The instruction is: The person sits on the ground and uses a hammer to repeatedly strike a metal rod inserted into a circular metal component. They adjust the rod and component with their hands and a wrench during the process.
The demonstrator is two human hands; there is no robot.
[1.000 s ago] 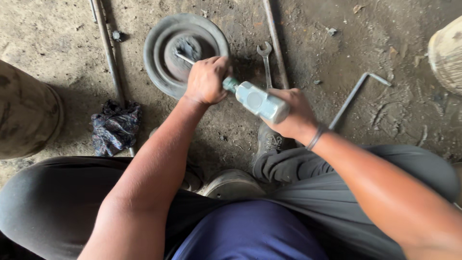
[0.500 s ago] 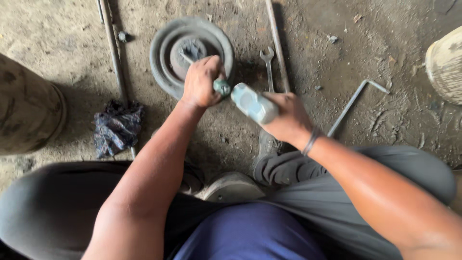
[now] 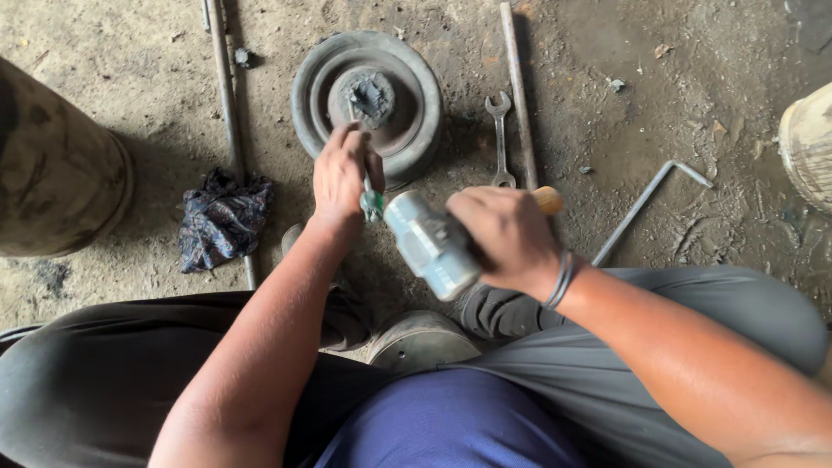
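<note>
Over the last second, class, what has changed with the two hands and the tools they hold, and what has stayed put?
The right hand has drawn the hammer back a little from the green-handled screwdriver; earlier its head sat against the handle's end. The left hand keeps holding the screwdriver with its tip at the hub of the round wheel part. Nothing was let go. The spanner, rods and rag lie unmoved.

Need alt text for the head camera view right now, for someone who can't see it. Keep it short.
Seen from above, a seated person's left hand holds a thin green-handled tool against the hub of a round metal drum on the dirt floor, while the right hand grips a steel-headed hammer beside it. An open-ended wrench, long rods and a dark rag lie nearby.
</note>
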